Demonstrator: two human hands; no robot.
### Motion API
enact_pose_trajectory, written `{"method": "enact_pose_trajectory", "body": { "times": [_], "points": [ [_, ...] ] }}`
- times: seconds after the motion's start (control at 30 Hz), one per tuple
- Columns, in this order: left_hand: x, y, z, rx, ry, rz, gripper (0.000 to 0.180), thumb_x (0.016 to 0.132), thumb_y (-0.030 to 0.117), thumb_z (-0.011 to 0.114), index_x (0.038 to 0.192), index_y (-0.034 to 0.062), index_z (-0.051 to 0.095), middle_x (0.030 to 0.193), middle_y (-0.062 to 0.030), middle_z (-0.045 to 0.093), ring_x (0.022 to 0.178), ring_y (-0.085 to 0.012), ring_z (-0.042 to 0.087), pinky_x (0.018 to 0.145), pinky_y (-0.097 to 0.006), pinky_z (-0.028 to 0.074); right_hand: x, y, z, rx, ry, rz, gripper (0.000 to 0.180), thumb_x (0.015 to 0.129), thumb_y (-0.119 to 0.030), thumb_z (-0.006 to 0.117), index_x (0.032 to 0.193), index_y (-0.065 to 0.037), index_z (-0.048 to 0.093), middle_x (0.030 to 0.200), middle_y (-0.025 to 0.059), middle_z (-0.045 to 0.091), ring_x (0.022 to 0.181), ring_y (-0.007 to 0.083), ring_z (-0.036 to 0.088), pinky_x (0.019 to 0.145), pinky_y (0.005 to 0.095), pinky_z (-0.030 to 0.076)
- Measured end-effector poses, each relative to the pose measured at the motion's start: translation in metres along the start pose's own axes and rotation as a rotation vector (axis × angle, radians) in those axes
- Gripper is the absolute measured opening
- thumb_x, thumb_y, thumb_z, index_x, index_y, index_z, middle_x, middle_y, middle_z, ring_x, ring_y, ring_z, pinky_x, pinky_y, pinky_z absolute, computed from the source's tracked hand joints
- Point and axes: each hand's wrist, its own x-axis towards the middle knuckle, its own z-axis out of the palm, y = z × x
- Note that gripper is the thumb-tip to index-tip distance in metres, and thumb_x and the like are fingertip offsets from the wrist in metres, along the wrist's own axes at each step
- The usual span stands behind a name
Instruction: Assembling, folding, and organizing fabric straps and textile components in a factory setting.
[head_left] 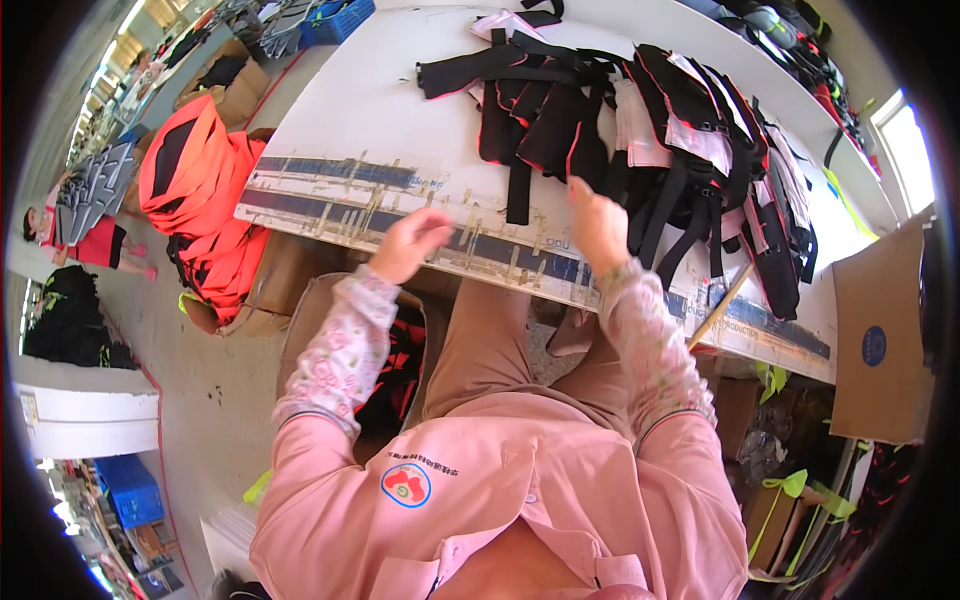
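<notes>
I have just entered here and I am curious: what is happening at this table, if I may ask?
A person in a pink shirt is at a white table with both hands over its near edge. The left hand is loosely curled, nothing visible in it. The right hand is close to black strapped pieces piled on the table; whether it grips one is unclear. Bright orange fabric is heaped beyond the table's left end.

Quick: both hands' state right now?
Left hand: half-open, fingers loosely curled, nothing visible in it.
Right hand: fingers curled, close to the red-edged black fabric pieces; whether it grips anything cannot be told.
</notes>
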Motion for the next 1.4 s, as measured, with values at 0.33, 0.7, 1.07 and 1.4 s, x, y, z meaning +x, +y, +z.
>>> {"method": "enact_pose_trajectory", "body": {
  "times": [0.33, 0.7, 1.07, 1.4],
  "points": [
    [0.03, -0.011, 0.132, 0.558, -0.196, 0.506, 0.019, 0.082, 0.017, 0.06, 0.095, 0.0038, 0.059, 0.096, -0.013, 0.061, 0.094, -0.03, 0.056, 0.085, -0.038, 0.043, -0.12, -0.015, -0.014, 0.33, -0.091, -0.229, 0.048, 0.071, -0.022, 0.071, 0.113, -0.006, 0.056, 0.122, 0.0153, 0.051, 0.121, 0.0365, 0.041, 0.099, 0.0452, 0.035],
    [0.0, -0.028, 0.136, 0.749, -0.316, 0.532, 0.05, 0.071, 0.039, 0.071, 0.108, 0.0105, 0.054, 0.127, -0.0105, 0.047, 0.126, -0.0286, 0.038, 0.103, -0.054, 0.023, -0.135, -0.021, -0.011, 0.449, 0.073, -0.057, 0.01, 0.076, -0.005, 0.064, 0.082, 0.002, 0.059, 0.102, 0.0184, 0.061, 0.1, 0.0372, 0.055, 0.087, 0.042, 0.044],
    [0.005, -0.008, 0.153, 0.558, 0.147, 0.579, 0.026, 0.063, 0.007, 0.068, 0.087, 0.009, 0.058, 0.089, -0.0062, 0.06, 0.09, -0.0279, 0.056, 0.078, -0.04, 0.042, -0.111, -0.04, -0.028, 0.475, 0.196, 0.181, 0.022, 0.076, -0.001, 0.058, 0.097, 0.001, 0.055, 0.103, 0.0189, 0.052, 0.094, 0.0365, 0.053, 0.082, 0.039, 0.044],
    [-0.011, 0.019, 0.156, 0.581, 0.39, 0.704, 0.03, 0.067, 0.008, 0.068, 0.095, 0.0084, 0.056, 0.105, -0.0121, 0.052, 0.093, -0.0305, 0.053, 0.086, -0.04, 0.041, -0.108, -0.017, -0.008, 1.513, 0.167, 0.419, 0.01, 0.089, 0.002, 0.044, 0.093, -0.001, 0.053, 0.087, 0.0023, 0.056, 0.079, 0.0097, 0.053, 0.075, 0.0223, 0.043]
  ]
}}
